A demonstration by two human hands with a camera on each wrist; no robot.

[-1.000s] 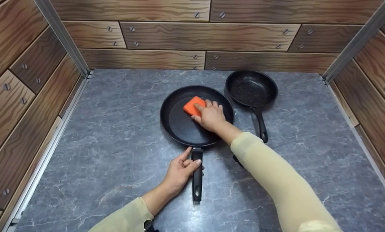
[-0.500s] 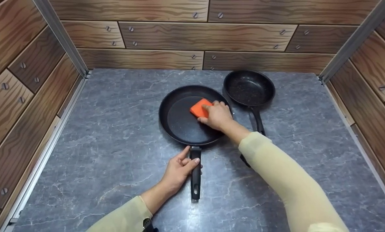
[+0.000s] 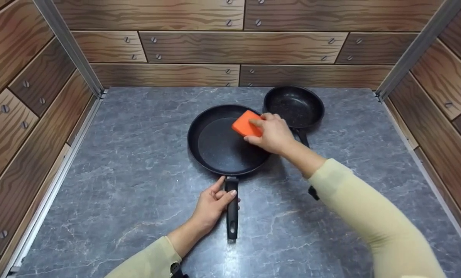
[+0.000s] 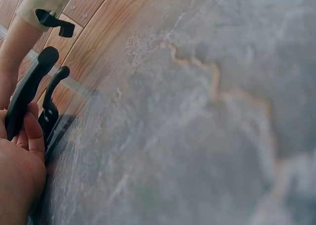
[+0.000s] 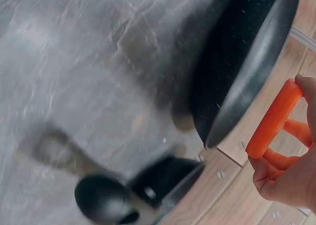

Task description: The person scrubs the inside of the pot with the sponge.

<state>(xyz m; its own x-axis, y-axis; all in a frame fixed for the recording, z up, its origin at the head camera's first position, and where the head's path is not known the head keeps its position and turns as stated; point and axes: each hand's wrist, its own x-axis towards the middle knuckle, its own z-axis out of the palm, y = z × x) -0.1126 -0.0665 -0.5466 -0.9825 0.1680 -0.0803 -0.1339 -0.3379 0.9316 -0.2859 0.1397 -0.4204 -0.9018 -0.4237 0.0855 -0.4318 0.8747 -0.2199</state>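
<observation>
A large black frying pan (image 3: 218, 148) lies on the grey marbled table. My left hand (image 3: 210, 209) grips its black handle (image 3: 232, 216) near the pan, thumb on top; the left wrist view also shows the handle (image 4: 33, 86) held. My right hand (image 3: 274, 134) pinches an orange sponge (image 3: 246, 122) between thumb and fingers over the right side of the pan. In the right wrist view the sponge (image 5: 274, 120) is apart from the pan's rim (image 5: 252, 81), up in the air. The right hand hides part of that rim in the head view.
A smaller black frying pan (image 3: 292, 108) stands behind and to the right, its handle (image 3: 303, 138) partly hidden by the right arm. Wood-patterned walls (image 3: 195, 46) with metal corner posts (image 3: 66, 46) enclose the table (image 3: 137, 154) at the back and sides.
The right hand has lifted the sponge from the pan's surface and moved it right. The left hand keeps its grip on the handle. The head view has shifted slightly.
</observation>
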